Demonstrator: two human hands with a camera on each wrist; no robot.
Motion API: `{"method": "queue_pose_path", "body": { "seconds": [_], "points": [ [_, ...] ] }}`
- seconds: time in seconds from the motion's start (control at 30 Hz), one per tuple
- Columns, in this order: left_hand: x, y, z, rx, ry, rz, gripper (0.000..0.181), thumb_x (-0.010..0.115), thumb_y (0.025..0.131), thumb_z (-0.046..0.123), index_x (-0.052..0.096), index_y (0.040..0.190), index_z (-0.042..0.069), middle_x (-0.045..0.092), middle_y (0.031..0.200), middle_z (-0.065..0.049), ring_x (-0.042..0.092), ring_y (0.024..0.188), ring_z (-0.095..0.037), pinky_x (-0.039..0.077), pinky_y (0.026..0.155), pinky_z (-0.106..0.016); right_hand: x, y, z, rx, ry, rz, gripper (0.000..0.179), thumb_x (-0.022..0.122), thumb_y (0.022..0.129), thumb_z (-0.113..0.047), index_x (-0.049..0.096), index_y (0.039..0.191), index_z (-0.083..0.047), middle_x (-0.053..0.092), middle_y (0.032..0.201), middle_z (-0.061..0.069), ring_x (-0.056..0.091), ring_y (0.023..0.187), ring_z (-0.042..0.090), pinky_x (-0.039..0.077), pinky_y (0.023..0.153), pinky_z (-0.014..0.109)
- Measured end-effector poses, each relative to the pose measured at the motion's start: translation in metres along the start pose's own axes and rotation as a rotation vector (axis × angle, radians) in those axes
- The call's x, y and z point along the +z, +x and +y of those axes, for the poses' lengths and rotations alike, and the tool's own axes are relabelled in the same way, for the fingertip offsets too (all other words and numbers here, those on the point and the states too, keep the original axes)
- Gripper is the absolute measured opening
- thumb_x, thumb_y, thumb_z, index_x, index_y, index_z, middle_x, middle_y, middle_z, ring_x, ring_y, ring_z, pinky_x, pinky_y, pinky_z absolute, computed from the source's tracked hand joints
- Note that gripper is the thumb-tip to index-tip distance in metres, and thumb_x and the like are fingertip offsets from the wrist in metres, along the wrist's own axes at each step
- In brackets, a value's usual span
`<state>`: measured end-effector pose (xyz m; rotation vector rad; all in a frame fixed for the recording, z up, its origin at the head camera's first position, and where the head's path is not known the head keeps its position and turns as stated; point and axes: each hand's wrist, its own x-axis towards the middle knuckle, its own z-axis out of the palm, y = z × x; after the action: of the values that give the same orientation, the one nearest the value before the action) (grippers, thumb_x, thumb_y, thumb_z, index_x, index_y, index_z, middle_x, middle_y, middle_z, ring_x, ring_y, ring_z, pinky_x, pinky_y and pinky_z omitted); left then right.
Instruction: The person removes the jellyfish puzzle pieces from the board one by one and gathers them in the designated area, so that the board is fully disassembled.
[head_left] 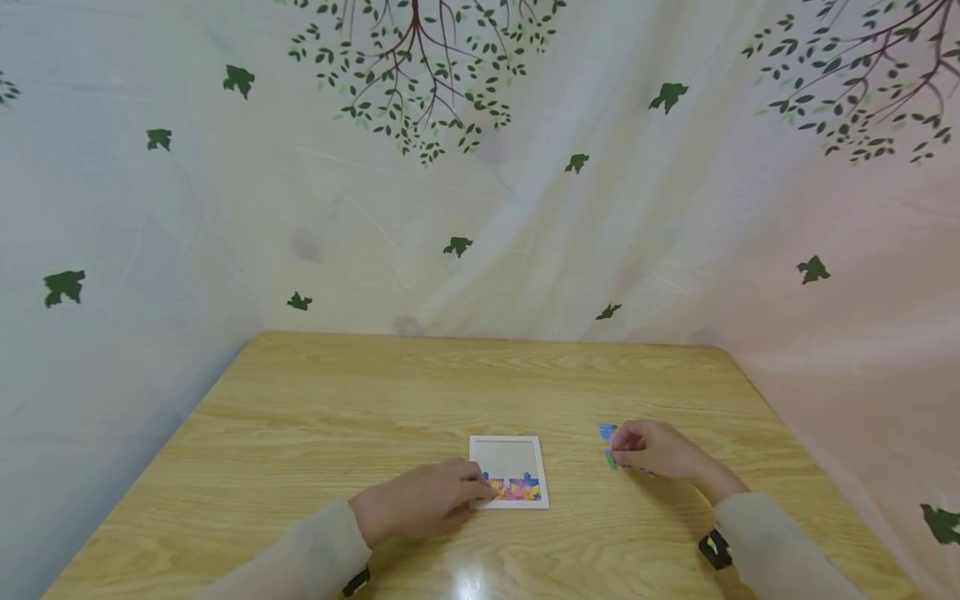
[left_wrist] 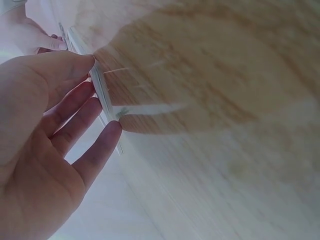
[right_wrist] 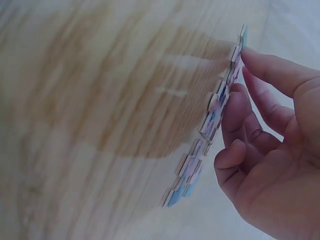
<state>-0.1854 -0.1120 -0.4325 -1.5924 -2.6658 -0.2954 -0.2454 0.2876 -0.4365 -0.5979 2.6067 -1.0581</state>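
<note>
White frame touching loose left hand; pieces at curled right hand, grip unclear.

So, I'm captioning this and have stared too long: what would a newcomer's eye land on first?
Probably the white frame on the wood-grain table, with bright puzzle pieces along its near side and the left hand at its left. Next, the right hand at loose pieces to the frame's right. Then the leafy branches across the top of the pale backdrop.
</note>
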Motion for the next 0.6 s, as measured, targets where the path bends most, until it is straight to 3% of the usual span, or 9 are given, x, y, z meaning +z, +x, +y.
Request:
{"method": "queue_pose_path", "body": {
  "seconds": [0.27,0.47,0.6],
  "points": [
    [0.004,0.005,0.001,-0.052,0.01,-0.05,0.025,0.067,0.101,0.013,0.07,0.126,0.013,0.063,0.132,0.002,0.059,0.119,-0.013,0.049,0.101,-0.02,-0.001,0.003,-0.012,-0.039,-0.02,0.021,0.013,0.068,0.101,-0.018,0.065,0.103,-0.006,0.059,0.086,0.003,0.051,0.056,0.008,0.044,0.045,0.02],
    [0.003,0.013,0.002,-0.056,0.052,-0.056,0.029,0.07,0.098,0.014,0.066,0.127,0.013,0.066,0.128,0.003,0.059,0.118,-0.013,0.048,0.104,-0.023,0.013,0.011,-0.034,-0.119,-0.088,0.019,0.012,0.073,0.097,-0.018,0.069,0.102,-0.007,0.062,0.087,-0.003,0.057,0.072,0.008,0.05,0.06,0.023],
    [0.002,0.017,0.002,-0.022,0.091,-0.032,0.036,0.07,0.098,0.018,0.066,0.134,0.017,0.066,0.125,0.004,0.061,0.113,-0.012,0.05,0.101,-0.024,0.026,0.017,-0.047,-0.164,-0.073,-0.055,0.014,0.074,0.096,-0.019,0.071,0.103,-0.008,0.064,0.089,-0.005,0.059,0.078,0.008,0.052,0.066,0.023]
  ]
}}
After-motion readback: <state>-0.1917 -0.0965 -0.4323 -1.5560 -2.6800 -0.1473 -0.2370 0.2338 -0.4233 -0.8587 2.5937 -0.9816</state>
